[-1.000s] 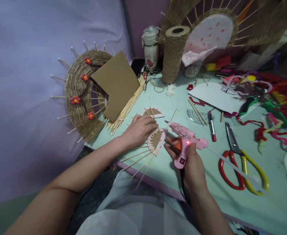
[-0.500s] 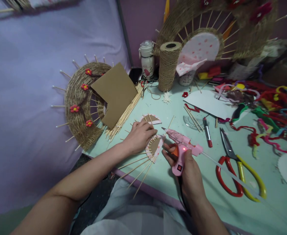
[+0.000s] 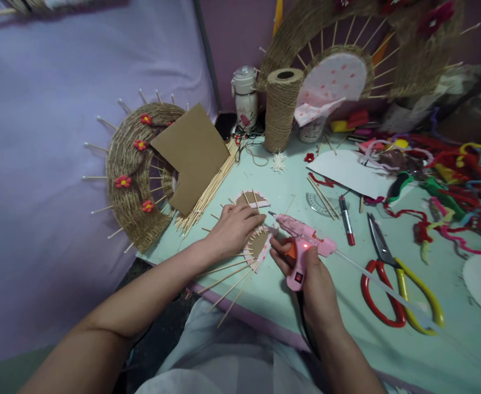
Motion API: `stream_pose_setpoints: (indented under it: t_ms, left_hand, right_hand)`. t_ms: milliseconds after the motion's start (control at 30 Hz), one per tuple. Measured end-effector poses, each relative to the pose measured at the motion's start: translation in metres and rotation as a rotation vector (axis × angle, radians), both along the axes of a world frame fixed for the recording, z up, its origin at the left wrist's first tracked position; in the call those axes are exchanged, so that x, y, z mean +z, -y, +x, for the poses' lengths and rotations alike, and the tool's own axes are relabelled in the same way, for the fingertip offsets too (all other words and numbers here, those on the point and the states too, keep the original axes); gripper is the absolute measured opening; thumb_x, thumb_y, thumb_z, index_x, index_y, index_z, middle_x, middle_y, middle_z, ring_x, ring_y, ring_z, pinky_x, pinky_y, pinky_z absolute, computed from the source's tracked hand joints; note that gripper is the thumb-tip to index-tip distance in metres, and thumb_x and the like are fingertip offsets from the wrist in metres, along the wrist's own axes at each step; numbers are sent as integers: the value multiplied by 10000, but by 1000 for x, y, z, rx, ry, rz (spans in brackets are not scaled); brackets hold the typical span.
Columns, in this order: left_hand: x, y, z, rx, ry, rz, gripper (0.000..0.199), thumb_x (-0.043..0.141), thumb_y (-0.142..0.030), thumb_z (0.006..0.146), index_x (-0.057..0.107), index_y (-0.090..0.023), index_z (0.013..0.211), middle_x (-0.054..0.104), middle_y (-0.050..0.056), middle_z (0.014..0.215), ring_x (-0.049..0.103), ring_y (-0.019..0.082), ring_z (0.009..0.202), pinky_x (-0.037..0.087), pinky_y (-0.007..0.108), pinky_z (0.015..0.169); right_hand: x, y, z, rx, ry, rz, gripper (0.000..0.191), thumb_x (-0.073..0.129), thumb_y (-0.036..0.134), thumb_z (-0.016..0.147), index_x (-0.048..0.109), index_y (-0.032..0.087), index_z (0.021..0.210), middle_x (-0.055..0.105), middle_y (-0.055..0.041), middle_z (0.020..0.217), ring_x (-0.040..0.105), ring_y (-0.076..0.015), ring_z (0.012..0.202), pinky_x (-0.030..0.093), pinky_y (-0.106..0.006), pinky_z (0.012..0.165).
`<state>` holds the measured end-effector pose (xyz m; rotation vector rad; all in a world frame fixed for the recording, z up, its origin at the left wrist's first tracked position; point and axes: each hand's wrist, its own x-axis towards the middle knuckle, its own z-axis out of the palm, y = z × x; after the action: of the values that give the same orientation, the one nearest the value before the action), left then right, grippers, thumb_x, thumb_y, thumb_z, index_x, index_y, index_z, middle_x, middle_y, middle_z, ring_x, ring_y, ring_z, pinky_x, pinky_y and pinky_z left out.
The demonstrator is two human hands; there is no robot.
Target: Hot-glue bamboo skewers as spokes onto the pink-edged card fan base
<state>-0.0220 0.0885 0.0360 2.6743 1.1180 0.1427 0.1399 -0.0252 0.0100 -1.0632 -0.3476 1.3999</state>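
My right hand [image 3: 312,273] is wrapped round a pink hot glue gun [image 3: 300,238] with a lit red light and an orange trigger. A clear glue stick [image 3: 371,273] runs out of its back, and its nozzle points left near my left fingertips. My left hand [image 3: 238,227] lies over a curved cardboard piece [image 3: 259,246] edged with dotted cloth, its fingers together and pressed down on it. Thin wooden sticks [image 3: 232,287] fan out from this piece toward the table's front edge. Behind the fingers shows another cardboard part [image 3: 246,198] with sticks; my hand hides how the parts join.
A twine-woven half ring [image 3: 129,169] with red flowers leans at left beside folded cardboard [image 3: 195,158] on bundled sticks. Twine spool [image 3: 281,115] and bottle [image 3: 246,101] stand behind. Scissors [image 3: 388,273], marker [image 3: 347,221] and protractor [image 3: 320,205] lie right, before tangled pipe cleaners [image 3: 449,191].
The glue gun's tip has shifted very slightly left, toward my left fingertips. The whole view has moved a little; both hands keep their hold.
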Motion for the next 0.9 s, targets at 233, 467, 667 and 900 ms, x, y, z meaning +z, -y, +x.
stream_pose_setpoints:
  t_ms: [233, 467, 667, 900]
  left_hand:
    - [3, -2, -1, -8, 10, 1, 359, 382, -141, 962, 576, -199, 1257, 643, 102, 1297, 514, 220, 1270, 293, 417, 980]
    - [6, -5, 1, -40, -44, 23, 315, 385, -157, 974, 587, -188, 1213, 658, 82, 1269, 553, 228, 1213, 301, 412, 942]
    - [7, -5, 2, -42, -75, 23, 301, 384, -172, 983, 602, -192, 1190, 658, 78, 1268, 547, 226, 1201, 296, 405, 926]
    - [3, -6, 0, -64, -83, 64, 305, 397, -183, 987, 610, -196, 1205, 649, 85, 1276, 525, 246, 1212, 294, 416, 924]
  right_hand:
    - [0, 0, -1, -8, 16, -4, 527, 621, 646, 848, 757, 146, 942, 741, -122, 1157, 665, -268, 1159, 481, -417, 1081]
    - [-1, 0, 0, -9, 14, -3, 533, 638, 656, 828, 757, 164, 997, 743, -106, 1159, 663, -265, 1162, 495, -409, 1068]
    - [-3, 0, 0, 4, 17, -8, 555, 633, 673, 820, 759, 161, 996, 731, -112, 1189, 664, -265, 1161, 491, -406, 1070]
    - [-5, 0, 1, -2, -2, 0, 533, 650, 656, 818, 757, 173, 1015, 736, -102, 1176, 650, -268, 1184, 478, -427, 1082]
